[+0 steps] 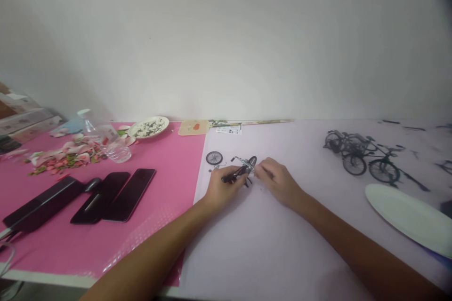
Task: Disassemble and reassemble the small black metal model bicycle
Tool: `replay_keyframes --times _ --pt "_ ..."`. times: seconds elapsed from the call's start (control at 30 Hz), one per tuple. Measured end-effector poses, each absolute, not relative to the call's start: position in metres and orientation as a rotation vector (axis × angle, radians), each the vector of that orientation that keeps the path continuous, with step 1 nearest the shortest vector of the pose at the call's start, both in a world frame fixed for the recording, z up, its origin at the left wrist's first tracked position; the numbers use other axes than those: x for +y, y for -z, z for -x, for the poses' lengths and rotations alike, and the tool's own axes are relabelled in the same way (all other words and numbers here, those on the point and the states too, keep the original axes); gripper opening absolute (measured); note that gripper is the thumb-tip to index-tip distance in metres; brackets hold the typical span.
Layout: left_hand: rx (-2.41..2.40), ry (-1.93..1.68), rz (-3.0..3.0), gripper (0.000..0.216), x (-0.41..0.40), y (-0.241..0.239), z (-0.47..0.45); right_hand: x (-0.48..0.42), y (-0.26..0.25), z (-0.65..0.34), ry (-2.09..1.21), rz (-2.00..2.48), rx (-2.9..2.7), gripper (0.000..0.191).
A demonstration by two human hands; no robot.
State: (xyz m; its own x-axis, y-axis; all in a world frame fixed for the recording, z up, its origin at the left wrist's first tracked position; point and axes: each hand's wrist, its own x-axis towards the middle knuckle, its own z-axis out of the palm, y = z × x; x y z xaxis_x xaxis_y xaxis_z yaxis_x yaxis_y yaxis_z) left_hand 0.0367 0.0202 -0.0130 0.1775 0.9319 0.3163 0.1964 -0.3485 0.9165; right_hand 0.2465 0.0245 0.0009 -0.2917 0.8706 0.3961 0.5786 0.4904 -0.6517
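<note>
A partly built model bicycle [249, 163], with one spoked wheel, handlebars and dark frame parts showing, is held over the pale sheet. My left hand [225, 184] is closed around its dark parts, thumb and fingers pinching from the left. On the right side my right hand [277, 178] has its fingertips pinched together at the bicycle's wheel; whether they grip a small part there is hidden. A loose spoked wheel [214, 158] lies just beyond my left hand, with small silvery parts [216, 168] beside it.
Several model bicycles [367, 155] stand at the right, near a white oval plate [409, 216]. On the pink cover lie two phones [130, 195], a black power strip [42, 204], a plastic bottle [113, 143] and pink petals [70, 155]. A plate of white pieces [149, 127] and a flyswatter [194, 127] lie along the wall.
</note>
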Motion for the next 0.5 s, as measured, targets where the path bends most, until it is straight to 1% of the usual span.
replay_keyframes --times 0.1,0.17,0.33,0.5 --pt "1.081 -1.228 -1.686 0.021 0.0203 0.0140 -0.0368 0.0248 0.0028 -0.2467 -0.474 1.245 -1.966 0.025" --pt "1.076 -1.227 -1.684 0.021 0.0205 0.0145 -0.0366 0.0250 0.0033 -0.2465 -0.457 1.250 -1.964 0.023" --pt "1.084 -1.219 -1.704 0.021 0.0203 0.0134 -0.0360 0.0241 -0.0023 -0.2457 -0.497 1.206 -2.020 0.040" --pt "1.087 -1.203 -1.710 0.021 0.0196 0.0114 -0.0362 0.0240 -0.0020 -0.2465 -0.560 1.257 -2.021 0.046"
